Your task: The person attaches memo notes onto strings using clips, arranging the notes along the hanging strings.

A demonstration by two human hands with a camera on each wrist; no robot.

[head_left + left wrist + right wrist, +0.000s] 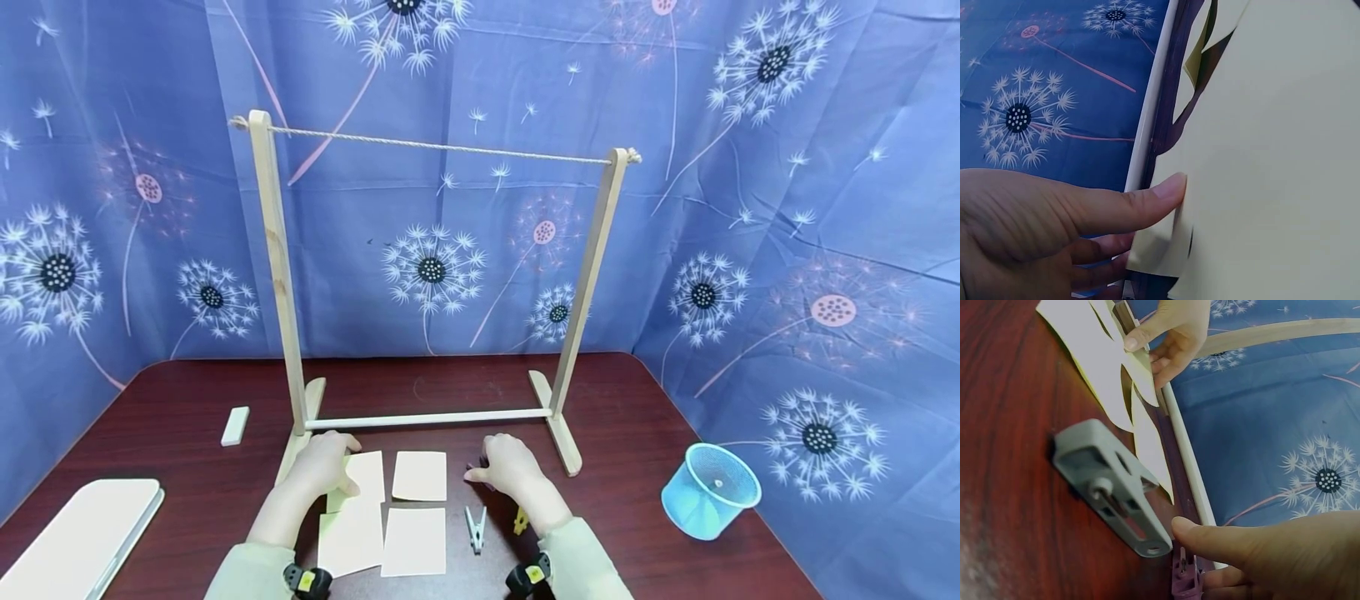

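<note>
My left hand (322,464) pinches the left edge of a pale yellow paper note (366,475), thumb on top and fingers curled at its far side. Three more notes lie close by: one to its right (419,476), two in the nearer row (349,540) (414,542). At the right, my right hand (512,467) grips a small purple clothespin (1185,575) between thumb and fingers, low over the table. A grey clothespin (476,531) lies just nearer to me, and a yellow clothespin (521,521) is partly hidden by the right wrist.
Behind the hands stands a wooden frame (585,283) with a rope (442,147) strung across its top and a low crossbar (427,418). A blue mesh cup (701,500) is at the right, a white block (235,426) and a white case (82,537) at the left.
</note>
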